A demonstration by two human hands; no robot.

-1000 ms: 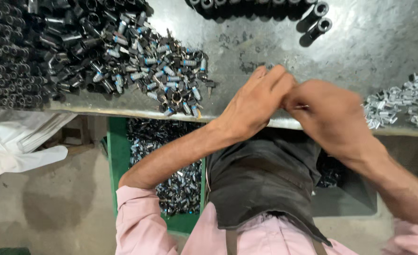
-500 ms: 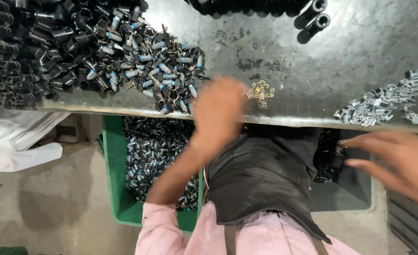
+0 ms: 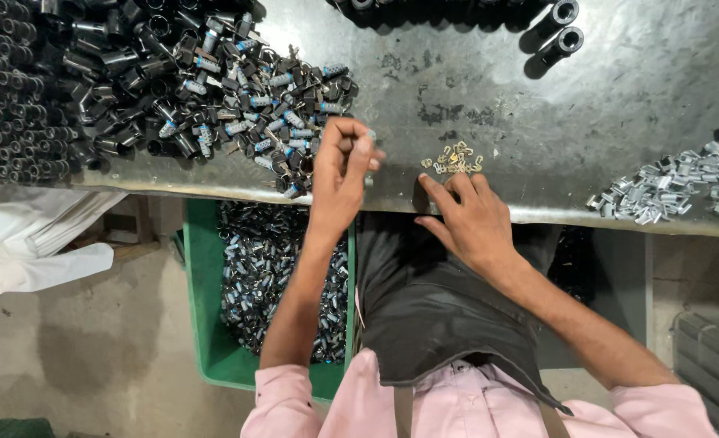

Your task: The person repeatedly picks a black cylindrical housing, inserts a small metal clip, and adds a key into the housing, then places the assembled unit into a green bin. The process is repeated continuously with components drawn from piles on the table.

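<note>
My left hand (image 3: 340, 172) is raised at the right edge of a pile of small black and silver cylinders (image 3: 246, 89) on the grey metal table (image 3: 587, 105). Its fingers are curled tight around what looks like one small cylinder, mostly hidden. My right hand (image 3: 467, 217) lies flat at the table's front edge with its fingers spread. Its fingertips rest just below a little heap of brass clips (image 3: 454, 159) and nothing is in it. A dark apron (image 3: 432, 300) covers my lap.
A green crate (image 3: 207, 324) with several finished parts sits under the table by my left arm. Black tubes (image 3: 15, 89) are stacked at the far left, two black cylinders (image 3: 559, 28) at the top right, silvery clips (image 3: 668, 188) at the right. White cloth (image 3: 35, 235) hangs lower left.
Both hands were joined together at the table edge. The left hand then went to the cylinder pile and lifted with fingers curled. The right hand swung out right and came back to the brass clips.
</note>
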